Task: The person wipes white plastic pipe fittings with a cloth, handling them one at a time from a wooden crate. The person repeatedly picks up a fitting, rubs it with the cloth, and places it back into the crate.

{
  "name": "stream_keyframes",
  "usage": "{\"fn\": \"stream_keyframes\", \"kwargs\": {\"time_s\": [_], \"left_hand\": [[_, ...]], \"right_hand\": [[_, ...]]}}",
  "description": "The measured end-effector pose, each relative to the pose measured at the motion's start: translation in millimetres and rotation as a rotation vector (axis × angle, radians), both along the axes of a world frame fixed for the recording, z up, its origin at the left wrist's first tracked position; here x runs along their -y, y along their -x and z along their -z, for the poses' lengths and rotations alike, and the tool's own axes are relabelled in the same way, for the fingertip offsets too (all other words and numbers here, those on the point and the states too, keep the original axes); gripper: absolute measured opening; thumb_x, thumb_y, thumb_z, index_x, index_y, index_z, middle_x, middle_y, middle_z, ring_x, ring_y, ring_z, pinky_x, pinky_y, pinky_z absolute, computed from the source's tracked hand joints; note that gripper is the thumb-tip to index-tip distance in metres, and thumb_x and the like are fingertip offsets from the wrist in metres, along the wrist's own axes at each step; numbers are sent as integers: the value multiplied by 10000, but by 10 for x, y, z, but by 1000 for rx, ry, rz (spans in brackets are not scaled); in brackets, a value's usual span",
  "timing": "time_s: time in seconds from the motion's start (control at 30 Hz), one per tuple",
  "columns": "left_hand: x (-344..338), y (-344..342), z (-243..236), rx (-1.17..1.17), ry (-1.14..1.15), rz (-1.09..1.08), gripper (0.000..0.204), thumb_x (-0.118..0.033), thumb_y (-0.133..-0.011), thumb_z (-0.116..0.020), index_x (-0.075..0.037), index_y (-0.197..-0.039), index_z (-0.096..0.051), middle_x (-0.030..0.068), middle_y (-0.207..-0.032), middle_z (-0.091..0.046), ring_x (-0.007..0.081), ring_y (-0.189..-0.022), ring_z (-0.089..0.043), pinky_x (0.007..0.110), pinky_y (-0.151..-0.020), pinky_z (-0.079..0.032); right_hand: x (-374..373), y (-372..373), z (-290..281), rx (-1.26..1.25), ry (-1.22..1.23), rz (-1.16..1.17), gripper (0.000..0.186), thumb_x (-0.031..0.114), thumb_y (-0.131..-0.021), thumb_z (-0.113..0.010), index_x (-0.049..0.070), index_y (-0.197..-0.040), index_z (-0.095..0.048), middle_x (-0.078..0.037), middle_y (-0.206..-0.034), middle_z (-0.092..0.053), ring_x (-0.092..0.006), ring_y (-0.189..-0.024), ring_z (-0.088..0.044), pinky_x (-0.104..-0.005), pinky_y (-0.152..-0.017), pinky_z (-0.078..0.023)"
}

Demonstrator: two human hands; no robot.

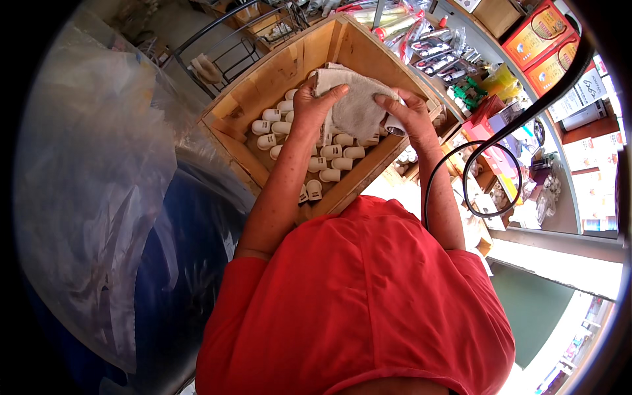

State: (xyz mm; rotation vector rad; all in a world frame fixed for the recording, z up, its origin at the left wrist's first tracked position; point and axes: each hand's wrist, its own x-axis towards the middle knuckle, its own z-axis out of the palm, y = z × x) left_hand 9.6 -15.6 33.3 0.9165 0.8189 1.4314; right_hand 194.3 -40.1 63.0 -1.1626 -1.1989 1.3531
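Note:
A light grey cloth (359,102) is stretched between my hands above a wooden box (289,52). My left hand (315,108) pinches its left side, thumb on top. At the cloth's right edge, my right hand (411,113) grips it, also thumb on top. Beneath the right fingers sits a white pipe fitting (394,125), its round open end showing; the hand and cloth partly hide it. Several white elbow pipe fittings (316,164) lie on the bottom of the box, some covered by the cloth and my left forearm.
Clear plastic sheeting (99,164) over a blue surface stands at the left. A black cable (520,128) loops close to my right forearm. Shelves with packaged goods and red boxes (540,39) line the right. Behind the box is a black metal rack (227,56).

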Motion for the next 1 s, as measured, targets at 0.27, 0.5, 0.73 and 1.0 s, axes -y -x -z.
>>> {"fn": "stream_keyframes", "kwargs": {"time_s": [0.27, 0.5, 0.73, 1.0], "left_hand": [[-17, -31, 65, -272, -238, -69, 240, -59, -716, -695, -21, -914, -565, 18, -861, -615, 77, -778, -555, 224, -700, -455], [16, -53, 42, -437, -283, -45, 243, -50, -721, -694, -26, -916, -550, 9, -854, -608, 63, -777, -548, 215, -689, -455], [5, -71, 54, -381, -211, -50, 256, -49, -698, -707, -28, -864, -514, 13, -828, -590, 65, -750, -531, 217, -663, -449], [21, -103, 104, -467, -283, 104, 246, -9, -693, -694, -43, -860, -518, -7, -831, -564, 53, -773, -515, 206, -690, -442]], "right_hand": [[-101, -186, -8, 405, -439, 23, 577, 221, -721, -714, 48, -1219, -478, -111, -1061, -583, -163, -982, -550, -284, -803, -455], [17, -186, -269, 810, -437, 47, 553, 281, -680, -713, 124, -1176, -526, -103, -1038, -610, -231, -956, -589, -311, -807, -459], [67, -277, -503, 958, -512, 171, 446, 231, -687, -706, 97, -1094, -581, -112, -1070, -589, -227, -929, -590, -313, -800, -463], [55, 35, -239, 765, -448, -20, 428, 208, -688, -681, 147, -1101, -582, -97, -967, -621, -243, -850, -598, -323, -753, -462]]}}
